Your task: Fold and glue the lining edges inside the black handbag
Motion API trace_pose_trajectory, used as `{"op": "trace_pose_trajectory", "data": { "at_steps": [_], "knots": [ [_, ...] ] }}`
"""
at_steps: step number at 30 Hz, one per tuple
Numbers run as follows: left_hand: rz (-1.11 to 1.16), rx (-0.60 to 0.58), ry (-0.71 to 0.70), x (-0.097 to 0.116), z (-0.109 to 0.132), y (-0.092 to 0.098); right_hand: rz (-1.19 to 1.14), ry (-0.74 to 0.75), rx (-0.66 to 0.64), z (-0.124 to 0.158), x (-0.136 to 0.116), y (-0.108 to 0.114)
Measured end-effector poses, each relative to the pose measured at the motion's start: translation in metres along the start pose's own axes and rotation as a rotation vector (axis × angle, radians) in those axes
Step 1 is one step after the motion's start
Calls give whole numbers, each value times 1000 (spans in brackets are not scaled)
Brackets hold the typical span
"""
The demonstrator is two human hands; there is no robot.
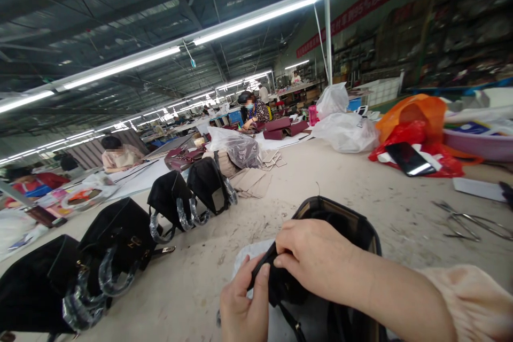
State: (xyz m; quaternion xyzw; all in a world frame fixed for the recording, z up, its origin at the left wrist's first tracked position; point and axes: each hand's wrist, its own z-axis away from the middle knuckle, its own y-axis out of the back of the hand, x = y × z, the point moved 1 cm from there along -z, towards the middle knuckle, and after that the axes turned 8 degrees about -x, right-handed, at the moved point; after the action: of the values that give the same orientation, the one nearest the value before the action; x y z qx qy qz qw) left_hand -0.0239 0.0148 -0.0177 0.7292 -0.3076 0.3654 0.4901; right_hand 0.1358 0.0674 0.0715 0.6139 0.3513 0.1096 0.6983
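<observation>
A black handbag [371,232] stands on the table right in front of me, its mouth facing up and a tan edge showing inside the rim. My left hand [244,299] pinches the bag's near-left rim between thumb and fingers. Close beside it, my right hand [308,254] reaches across the opening and grips the same rim, fingertips curled over the edge. A dark strap with a small metal fitting hangs below the hands. Whitish wrapping shows under the bag's left side. My right forearm hides much of the bag's interior.
Several black handbags [116,235] with plastic-wrapped handles line the left. Beige pieces [254,181] lie behind them. Scissors [473,222], a phone [409,159], an orange bag [417,115] and a purple basin [476,141] sit at right. Other people work at tables further back.
</observation>
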Motion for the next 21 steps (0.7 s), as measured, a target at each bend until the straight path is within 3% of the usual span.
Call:
{"op": "trace_pose_trajectory", "data": {
  "at_steps": [8, 21],
  "knots": [
    [1, 70, -2, -2, -1, -1, 85, 58, 37, 3, 25, 3],
    [-89, 70, 38, -4, -1, 0, 271, 69, 153, -5, 28, -4]
  ]
}}
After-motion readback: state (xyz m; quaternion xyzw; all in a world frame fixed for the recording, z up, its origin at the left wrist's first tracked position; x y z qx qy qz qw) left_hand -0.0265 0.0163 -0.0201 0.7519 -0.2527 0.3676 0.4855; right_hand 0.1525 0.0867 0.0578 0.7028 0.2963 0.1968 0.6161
